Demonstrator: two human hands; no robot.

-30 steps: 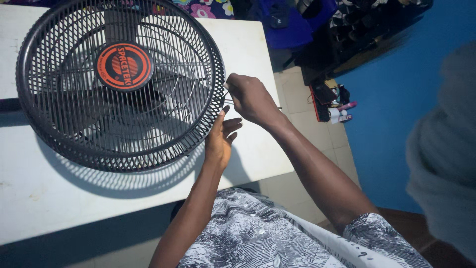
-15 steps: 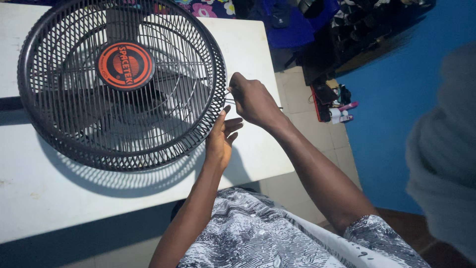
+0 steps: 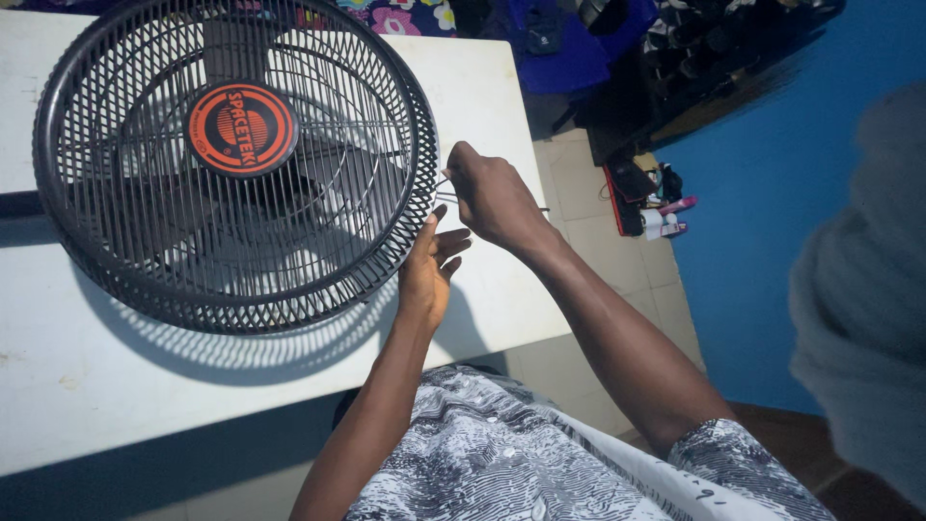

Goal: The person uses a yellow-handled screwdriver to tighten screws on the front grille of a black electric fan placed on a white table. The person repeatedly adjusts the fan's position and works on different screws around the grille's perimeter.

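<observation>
A white table (image 3: 116, 405) fills the left of the view, and a black fan (image 3: 236, 164) is laid flat on it with its wire grille facing up. A round orange and black badge (image 3: 241, 128) is set at the middle of the grille, and the blades are seen dimly beneath the wires. At the right rim of the fan the left hand (image 3: 424, 275) is pressed against the guard's edge, palm toward the grille, fingers loosely spread and closed on nothing. Just above and to the right, the right hand (image 3: 494, 196) is curled into a pinch on a thin metal tool (image 3: 446, 193), whose tip is held at the rim of the guard; what kind of tool it is cannot be told. Further right, a tiled floor (image 3: 617, 280) with small scattered items and a blue wall (image 3: 772, 241) are seen.
</observation>
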